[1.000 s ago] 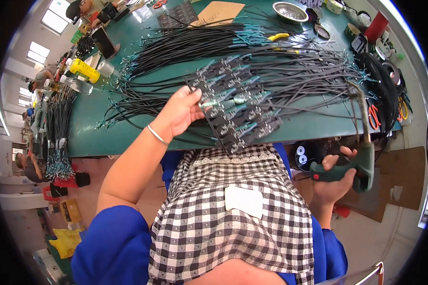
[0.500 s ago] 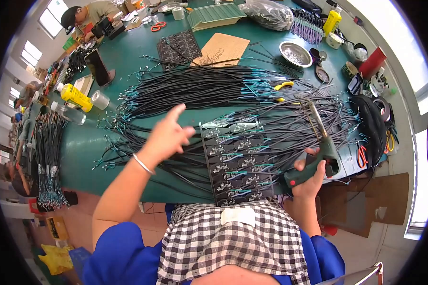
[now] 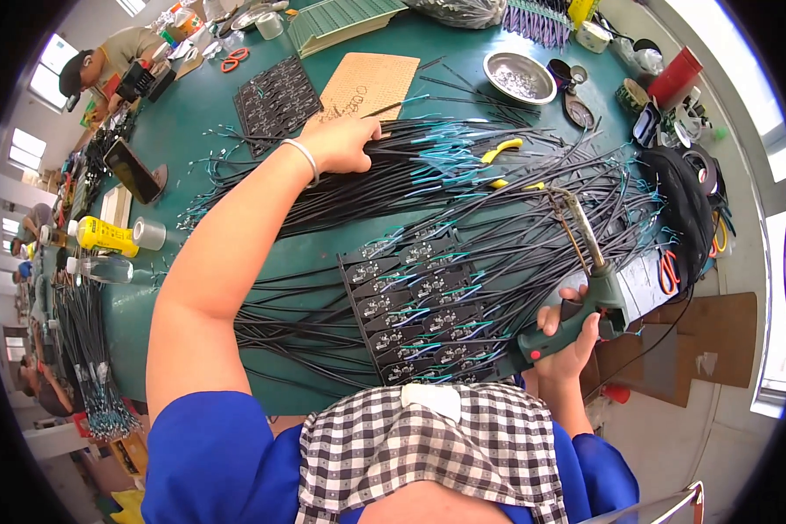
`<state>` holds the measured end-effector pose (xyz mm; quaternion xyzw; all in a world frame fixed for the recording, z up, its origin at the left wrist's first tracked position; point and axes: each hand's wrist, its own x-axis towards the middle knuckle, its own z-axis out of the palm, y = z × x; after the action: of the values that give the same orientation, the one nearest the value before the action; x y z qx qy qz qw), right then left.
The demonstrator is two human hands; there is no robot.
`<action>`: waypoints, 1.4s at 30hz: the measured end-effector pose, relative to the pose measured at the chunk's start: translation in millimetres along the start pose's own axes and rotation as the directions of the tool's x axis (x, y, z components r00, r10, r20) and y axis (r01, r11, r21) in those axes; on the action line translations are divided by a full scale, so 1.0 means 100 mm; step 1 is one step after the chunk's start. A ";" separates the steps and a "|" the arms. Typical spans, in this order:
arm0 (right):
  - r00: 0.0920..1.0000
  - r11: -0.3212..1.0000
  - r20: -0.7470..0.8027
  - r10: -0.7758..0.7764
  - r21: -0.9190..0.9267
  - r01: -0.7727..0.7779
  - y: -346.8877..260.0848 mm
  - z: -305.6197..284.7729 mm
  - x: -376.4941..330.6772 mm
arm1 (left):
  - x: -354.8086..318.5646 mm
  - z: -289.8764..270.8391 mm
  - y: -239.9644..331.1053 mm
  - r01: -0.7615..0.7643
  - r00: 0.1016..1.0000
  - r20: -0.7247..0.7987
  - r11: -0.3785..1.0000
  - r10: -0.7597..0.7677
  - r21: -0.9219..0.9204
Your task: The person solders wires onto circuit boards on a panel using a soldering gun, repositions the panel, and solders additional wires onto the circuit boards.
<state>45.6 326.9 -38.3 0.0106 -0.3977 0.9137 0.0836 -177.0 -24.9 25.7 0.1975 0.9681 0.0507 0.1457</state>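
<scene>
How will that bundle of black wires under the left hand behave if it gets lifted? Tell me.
The black wires would probably sag and splay: they are thin, long and lie loose, fanned across the green table. Likely light, yet apt to tangle, since strands cross one another. The left hand rests on only part of them, so some may slip free.

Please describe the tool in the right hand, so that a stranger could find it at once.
On the green table, look at the near right edge, beside the black circuit boards. The right hand grips a soldering gun: the only green pistol-shaped tool, its long metal tip over the wires.
</scene>
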 end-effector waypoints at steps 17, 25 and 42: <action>0.971 0.994 -0.216 0.107 0.057 -0.097 0.07 0.01 -0.28 | -0.28 0.06 0.02 -0.219 0.961 -0.135 0.961 0.243 0.168; 0.999 0.995 -0.020 0.043 -0.093 -0.044 0.00 0.07 -0.26 | -0.62 -0.12 -0.07 -0.264 0.931 -0.234 0.960 0.280 0.098; 0.968 0.994 -0.247 0.051 -0.077 -0.072 0.05 -0.01 -0.25 | -1.33 -1.75 -0.78 0.019 0.678 -0.730 0.991 0.082 0.129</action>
<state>69.6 320.6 -44.5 -0.1181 -0.4231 0.8923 0.1041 -141.3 -156.3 215.0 0.1861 0.9429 0.0668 -0.2681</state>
